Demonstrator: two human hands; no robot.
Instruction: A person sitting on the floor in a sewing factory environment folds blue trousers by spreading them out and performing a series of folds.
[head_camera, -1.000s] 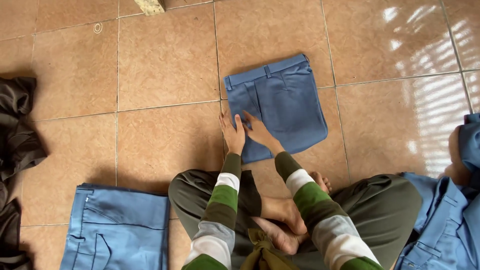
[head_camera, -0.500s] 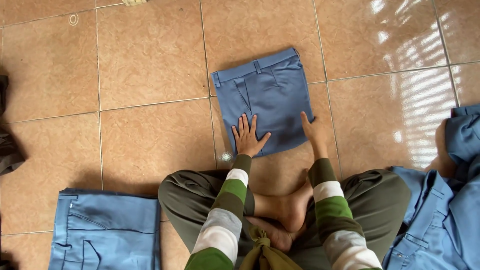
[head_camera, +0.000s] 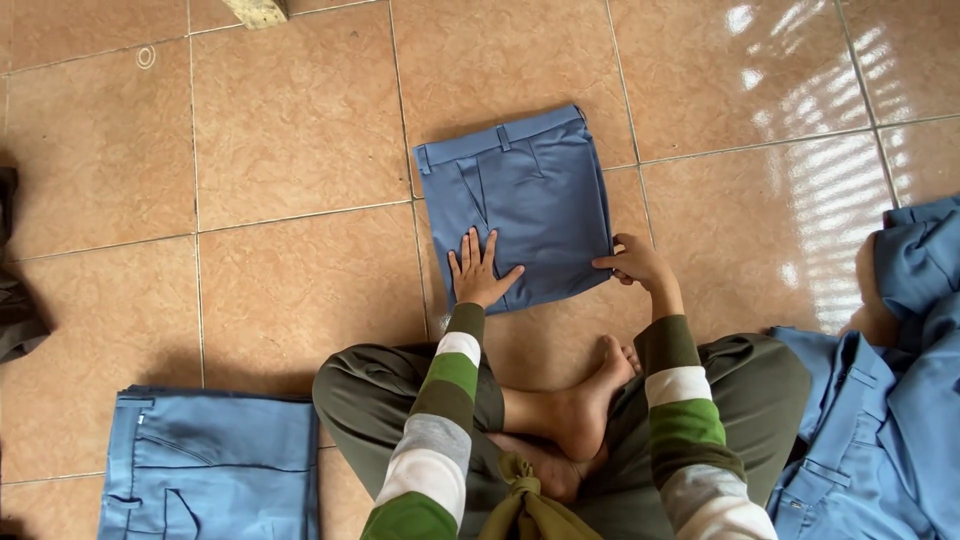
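Head view, floor: glossy tan ceramic floor tiles are catching window light at the upper right.
Head view, garment in hand: a folded rectangle of blue cotton trousers is lying flat on the tiles, directly ahead of the person's crossed legs, waistband pointing away.
Left hand: the left hand is pressing palm-down, fingers spread, on the near left corner of the folded trousers (flat and gripping nothing).
Right hand: the right hand is pinching the near right edge of the fabric between thumb and fingers.
Sleeves: striped green, grey and white knit sleeves are covering both forearms.
Surroundings: a second folded blue pair of trousers is resting at lower left; a heap of loose blue garments is sitting at the right; dark cloth is showing at the left edge.
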